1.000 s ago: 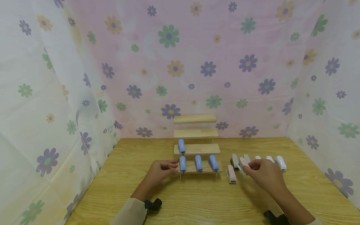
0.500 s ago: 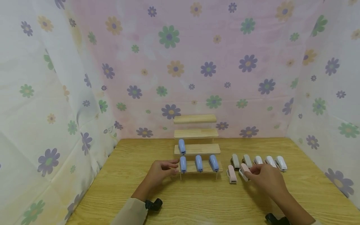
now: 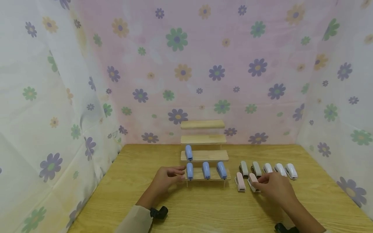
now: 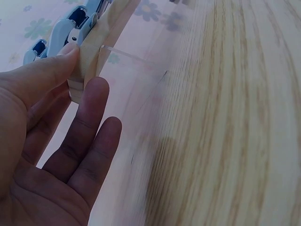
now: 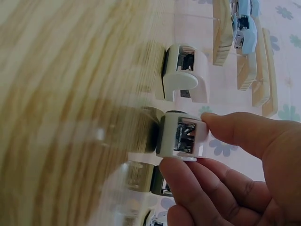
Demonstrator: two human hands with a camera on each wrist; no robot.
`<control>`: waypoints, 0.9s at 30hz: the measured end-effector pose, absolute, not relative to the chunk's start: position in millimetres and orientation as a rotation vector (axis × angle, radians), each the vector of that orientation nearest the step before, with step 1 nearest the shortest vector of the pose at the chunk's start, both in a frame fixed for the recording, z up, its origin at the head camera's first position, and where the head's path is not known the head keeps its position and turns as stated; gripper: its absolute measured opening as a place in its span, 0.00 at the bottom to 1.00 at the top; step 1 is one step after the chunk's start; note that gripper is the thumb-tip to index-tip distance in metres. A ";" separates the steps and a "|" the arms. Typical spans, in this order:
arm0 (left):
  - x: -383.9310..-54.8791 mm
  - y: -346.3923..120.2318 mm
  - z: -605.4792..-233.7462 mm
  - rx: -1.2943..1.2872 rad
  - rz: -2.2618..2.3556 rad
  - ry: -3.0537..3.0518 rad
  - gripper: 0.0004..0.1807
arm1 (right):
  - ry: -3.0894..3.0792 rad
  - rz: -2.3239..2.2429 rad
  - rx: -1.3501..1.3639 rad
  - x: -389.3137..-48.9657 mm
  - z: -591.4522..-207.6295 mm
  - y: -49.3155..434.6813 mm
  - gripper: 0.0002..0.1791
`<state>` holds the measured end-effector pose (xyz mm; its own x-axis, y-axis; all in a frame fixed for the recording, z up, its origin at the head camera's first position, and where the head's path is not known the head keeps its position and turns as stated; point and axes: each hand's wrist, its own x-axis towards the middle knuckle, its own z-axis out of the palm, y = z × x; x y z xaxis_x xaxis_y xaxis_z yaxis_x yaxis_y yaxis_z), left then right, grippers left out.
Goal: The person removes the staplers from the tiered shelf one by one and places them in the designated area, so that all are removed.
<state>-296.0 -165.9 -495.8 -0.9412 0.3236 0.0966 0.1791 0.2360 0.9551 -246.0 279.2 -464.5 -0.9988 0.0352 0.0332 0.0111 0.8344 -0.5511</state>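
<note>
My right hand (image 3: 276,189) pinches a small pink stapler (image 3: 253,183) between thumb and fingers. In the right wrist view this stapler (image 5: 181,135) stands on its base at the tabletop, beside another pink stapler (image 5: 186,73). My left hand (image 3: 167,178) holds the left end of the lowest board of a wooden tiered shelf (image 3: 198,174). The left wrist view shows the thumb against the board's end (image 4: 87,61), near a blue stapler (image 4: 61,30). Three blue staplers stand on that lowest board, and one blue stapler (image 3: 188,152) stands on the board above, at its left.
Behind the pink staplers, two grey staplers (image 3: 256,169) and three white staplers (image 3: 279,169) form a row on the wooden table (image 3: 204,207). Two more shelf boards (image 3: 203,139) rise at the back. Flowered cloth (image 3: 198,77) hangs behind and at both sides.
My right hand has brought the pink stapler down and slightly toward me, clear of the grey staplers and beside the other pink one. The left hand has stayed at the shelf.
</note>
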 end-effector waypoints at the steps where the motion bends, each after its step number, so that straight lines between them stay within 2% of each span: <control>1: -296.7 -165.6 -495.2 0.489 1.807 2.371 0.15 | -2.967 0.893 -0.034 -246.0 -464.1 279.3 0.22; 27: -297.5 -165.5 -497.7 0.515 1.772 2.423 0.13 | -2.971 0.970 0.007 -249.2 -468.7 281.4 0.23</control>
